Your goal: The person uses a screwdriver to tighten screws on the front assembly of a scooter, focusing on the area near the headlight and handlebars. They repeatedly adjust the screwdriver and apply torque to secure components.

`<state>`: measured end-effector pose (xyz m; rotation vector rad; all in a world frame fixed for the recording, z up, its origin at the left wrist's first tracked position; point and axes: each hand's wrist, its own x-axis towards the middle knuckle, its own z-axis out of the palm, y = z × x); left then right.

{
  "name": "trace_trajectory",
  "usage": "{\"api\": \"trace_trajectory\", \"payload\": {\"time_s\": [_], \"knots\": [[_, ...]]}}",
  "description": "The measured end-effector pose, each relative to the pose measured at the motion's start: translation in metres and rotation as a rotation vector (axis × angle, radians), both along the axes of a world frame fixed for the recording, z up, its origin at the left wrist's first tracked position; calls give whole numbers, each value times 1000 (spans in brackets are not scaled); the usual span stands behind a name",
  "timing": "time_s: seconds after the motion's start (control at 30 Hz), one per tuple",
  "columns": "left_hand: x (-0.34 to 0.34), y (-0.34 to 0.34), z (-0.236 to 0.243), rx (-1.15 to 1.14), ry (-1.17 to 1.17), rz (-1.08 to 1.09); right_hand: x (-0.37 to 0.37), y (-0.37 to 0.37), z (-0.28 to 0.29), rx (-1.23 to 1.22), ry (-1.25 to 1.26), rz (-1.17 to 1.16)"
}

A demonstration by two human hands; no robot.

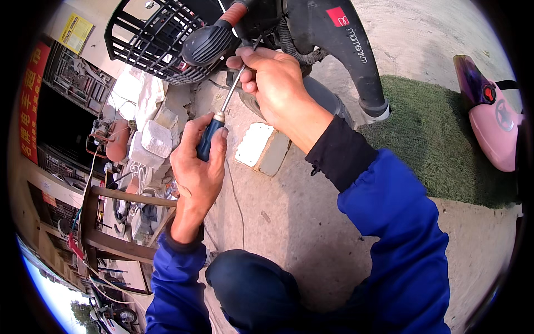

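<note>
- Blue sleeves (397,222) lie nearest, the right one toward four o'clock, the left one toward seven.
- Black two-wheeler (362,80) fills the top, from eleven to one o'clock, its front basket (147,39) at eleven.
- Right hand (272,83) at twelve o'clock: fingers curled together at the upper end of the screwdriver (219,116); whether they pinch its shaft or some small part, I cannot tell.
- Left hand (199,164) at nine o'clock, wrapped firmly around the blue handle.
- That screwdriver sits at ten o'clock, its shaft slanting toward one, below the orange handlebar grip (236,14).
- Its tip is out of sight; the work seems under way, with the tool brought up but not yet put down. How much turning is done or left cannot be told.
</note>
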<state>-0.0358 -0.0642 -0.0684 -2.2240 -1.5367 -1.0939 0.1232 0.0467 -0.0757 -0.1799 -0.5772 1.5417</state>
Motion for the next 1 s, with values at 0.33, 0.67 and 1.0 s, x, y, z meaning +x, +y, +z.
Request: {"api": "trace_trajectory", "payload": {"time_s": [0.33, 0.67, 1.0], "knots": [[4, -10, 31, -875, -1195, -426, 5, -3, 7, -37, 11, 42], [8, -9, 12, -243, -235, -219, 17, 0, 2, 40, -137, 29], [3, -1, 16, -283, -477, -113, 9, -10, 6, 0, -107, 47]]}}
